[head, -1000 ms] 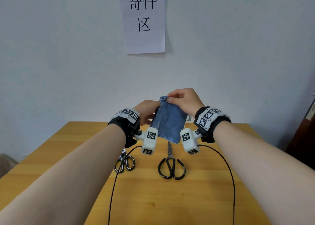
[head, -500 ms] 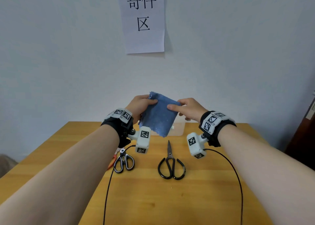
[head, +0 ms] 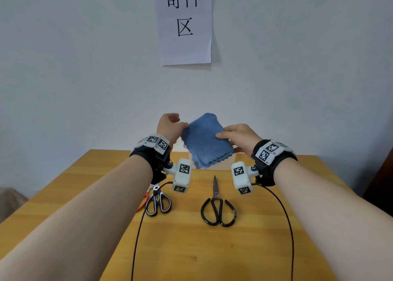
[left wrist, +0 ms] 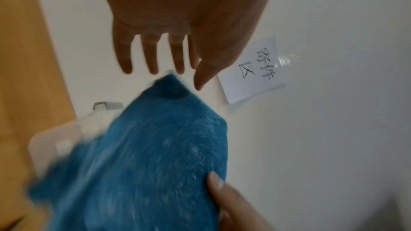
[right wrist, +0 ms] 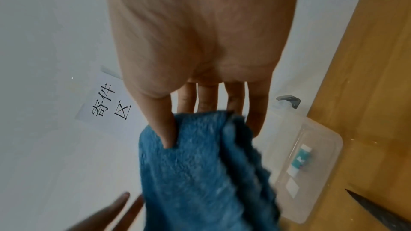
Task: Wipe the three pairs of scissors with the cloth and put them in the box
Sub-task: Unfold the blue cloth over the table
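A folded blue cloth (head: 204,140) is held up over the table's far side. My right hand (head: 229,136) pinches its right edge, thumb (right wrist: 166,129) on the near face and fingers behind. My left hand (head: 178,125) is at the cloth's left edge with straight, spread fingers (left wrist: 153,57) just past the cloth's corner (left wrist: 171,83). Black scissors (head: 218,206) lie shut on the table below the right wrist. Black-and-white scissors (head: 158,202) lie below the left wrist, with an orange-handled pair (head: 143,204) mostly hidden by my left forearm. The clear box (right wrist: 311,155) stands behind the cloth.
The wooden table (head: 212,248) ends at a white wall bearing a paper sign (head: 185,23). Two black cables (head: 138,234) trail from the wrist cameras over the table toward me. A dark piece of furniture (head: 382,185) stands at the right edge.
The cloth, which hung from both hands and was then spread between them, is now doubled over. The left fingers have straightened off it while the right hand keeps its pinch.
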`<action>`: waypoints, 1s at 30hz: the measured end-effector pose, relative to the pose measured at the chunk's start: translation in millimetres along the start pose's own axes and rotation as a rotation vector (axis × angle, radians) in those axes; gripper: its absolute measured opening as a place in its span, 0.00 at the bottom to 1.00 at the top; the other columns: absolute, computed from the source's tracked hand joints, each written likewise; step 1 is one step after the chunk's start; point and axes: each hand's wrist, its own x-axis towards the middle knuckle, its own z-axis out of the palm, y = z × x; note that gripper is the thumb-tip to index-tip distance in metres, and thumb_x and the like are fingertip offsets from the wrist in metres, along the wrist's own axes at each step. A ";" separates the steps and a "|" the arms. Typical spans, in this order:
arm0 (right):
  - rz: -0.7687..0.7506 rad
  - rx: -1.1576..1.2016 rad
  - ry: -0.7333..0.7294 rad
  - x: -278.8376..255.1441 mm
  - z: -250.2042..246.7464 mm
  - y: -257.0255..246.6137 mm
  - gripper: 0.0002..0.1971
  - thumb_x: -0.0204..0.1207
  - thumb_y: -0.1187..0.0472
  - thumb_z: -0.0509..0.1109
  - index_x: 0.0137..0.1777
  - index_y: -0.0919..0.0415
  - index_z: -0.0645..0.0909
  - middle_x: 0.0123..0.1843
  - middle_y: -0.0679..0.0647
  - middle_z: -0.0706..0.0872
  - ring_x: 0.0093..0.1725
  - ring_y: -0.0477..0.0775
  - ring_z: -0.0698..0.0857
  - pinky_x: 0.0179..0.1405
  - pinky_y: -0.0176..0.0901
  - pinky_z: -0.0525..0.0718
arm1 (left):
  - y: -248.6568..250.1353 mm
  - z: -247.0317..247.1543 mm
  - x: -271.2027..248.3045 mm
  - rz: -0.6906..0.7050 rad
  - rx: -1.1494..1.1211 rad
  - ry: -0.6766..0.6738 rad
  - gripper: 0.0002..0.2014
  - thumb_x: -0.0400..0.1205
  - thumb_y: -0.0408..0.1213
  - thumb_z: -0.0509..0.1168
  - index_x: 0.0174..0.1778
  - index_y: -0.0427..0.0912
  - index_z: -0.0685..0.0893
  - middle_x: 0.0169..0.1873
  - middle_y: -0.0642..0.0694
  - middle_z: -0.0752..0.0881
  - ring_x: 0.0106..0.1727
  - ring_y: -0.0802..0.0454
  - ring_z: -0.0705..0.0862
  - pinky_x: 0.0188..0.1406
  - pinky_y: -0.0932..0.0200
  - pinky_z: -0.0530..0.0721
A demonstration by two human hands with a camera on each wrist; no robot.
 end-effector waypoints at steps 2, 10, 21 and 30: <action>-0.060 -0.103 0.000 5.0 0.7 -1.3 0.07 0.77 0.59 0.78 0.53 0.59 0.90 0.49 0.55 0.92 0.48 0.53 0.89 0.45 0.45 0.86 | 0.1 5.9 3.2 0.149 0.055 -0.043 0.26 0.81 0.32 0.75 0.75 0.42 0.78 0.69 0.47 0.83 0.70 0.51 0.81 0.64 0.55 0.77; -0.090 -0.091 -0.043 20.5 0.1 13.0 0.11 0.78 0.53 0.78 0.53 0.60 0.91 0.43 0.55 0.93 0.41 0.51 0.91 0.39 0.43 0.88 | -16.2 23.6 13.9 0.223 0.115 -0.264 0.17 0.81 0.38 0.77 0.66 0.50 0.88 0.53 0.46 0.92 0.56 0.50 0.91 0.60 0.52 0.90; 0.060 0.066 0.055 49.4 3.1 47.4 0.15 0.81 0.51 0.75 0.59 0.62 0.90 0.49 0.60 0.94 0.50 0.63 0.92 0.44 0.51 0.87 | -45.9 50.2 28.2 0.207 0.319 -0.435 0.21 0.81 0.45 0.77 0.70 0.46 0.87 0.65 0.52 0.88 0.63 0.54 0.87 0.56 0.59 0.83; 0.105 0.196 -0.063 44.6 13.4 32.6 0.25 0.82 0.54 0.75 0.77 0.58 0.77 0.89 0.45 0.62 0.62 0.54 0.88 0.40 0.46 0.87 | -63.0 54.6 23.7 0.199 0.426 -0.466 0.15 0.79 0.43 0.76 0.52 0.34 0.90 0.44 0.34 0.92 0.45 0.38 0.89 0.52 0.40 0.88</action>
